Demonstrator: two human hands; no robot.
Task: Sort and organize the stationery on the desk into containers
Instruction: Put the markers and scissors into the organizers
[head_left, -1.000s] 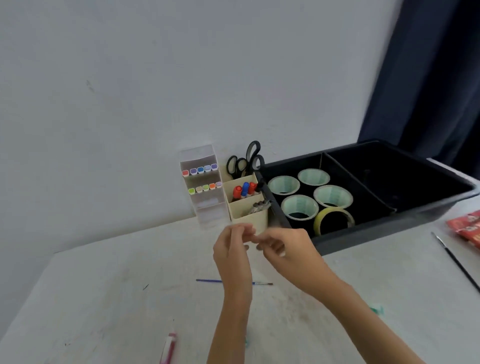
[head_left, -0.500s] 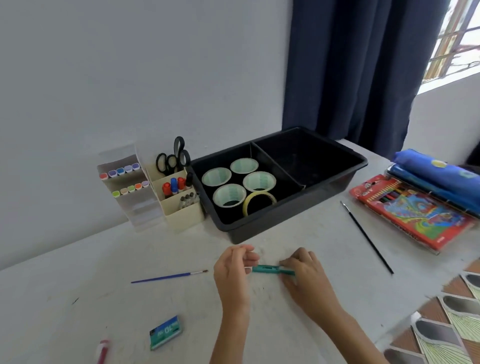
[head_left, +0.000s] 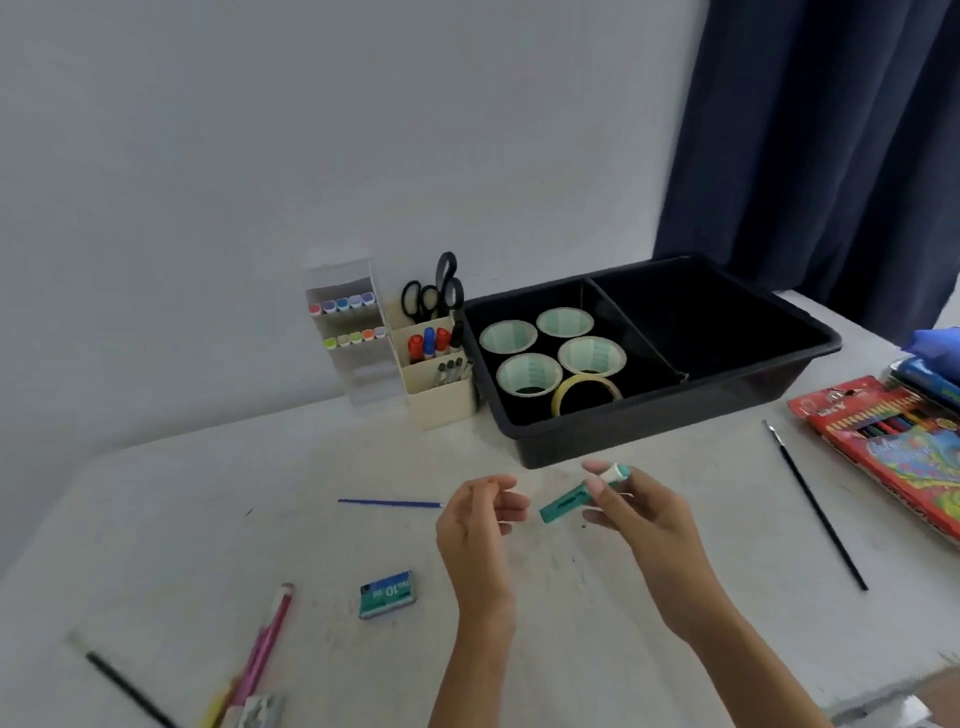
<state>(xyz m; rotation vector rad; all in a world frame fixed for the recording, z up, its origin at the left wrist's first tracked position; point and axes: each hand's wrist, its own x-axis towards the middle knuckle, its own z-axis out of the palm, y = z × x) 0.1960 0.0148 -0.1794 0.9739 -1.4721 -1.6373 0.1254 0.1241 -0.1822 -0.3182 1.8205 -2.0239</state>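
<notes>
Right hand (head_left: 641, 514) is up over the desk (head_left: 156, 525), just in front of the black tray (head_left: 670, 423), and it has the teal stationery piece (head_left: 569, 503) pinched between thumb and fingertips near its white-capped end, the teal body slanting down and to the left, clear of the tabletop. Left hand (head_left: 480, 522) hovers right beside it, close to the low end of that piece but not touching it; its fingers are loosely curled, and I can't make out anything between them. Behind the hands, the tray's left compartment holds four pale green tape rolls (head_left: 530, 375) lying flat and a yellow tape roll (head_left: 586, 391) propped at the front; the right compartment shows only dark floor. Left of the tray, touching its corner, stands the cream organizer (head_left: 441, 402) with scissors (head_left: 435, 293) at the back, markers in the middle and small dark items at the front, and beside that the clear marker rack (head_left: 347, 332). On the desk: a blue paintbrush (head_left: 389, 502) just left of the left hand, a staples box (head_left: 387, 594) nearer the camera, pink pens (head_left: 266, 642) at the lower left, a black paintbrush (head_left: 816, 506) off to the right, and a coloured pencil box (head_left: 896, 449) at the right edge.
</notes>
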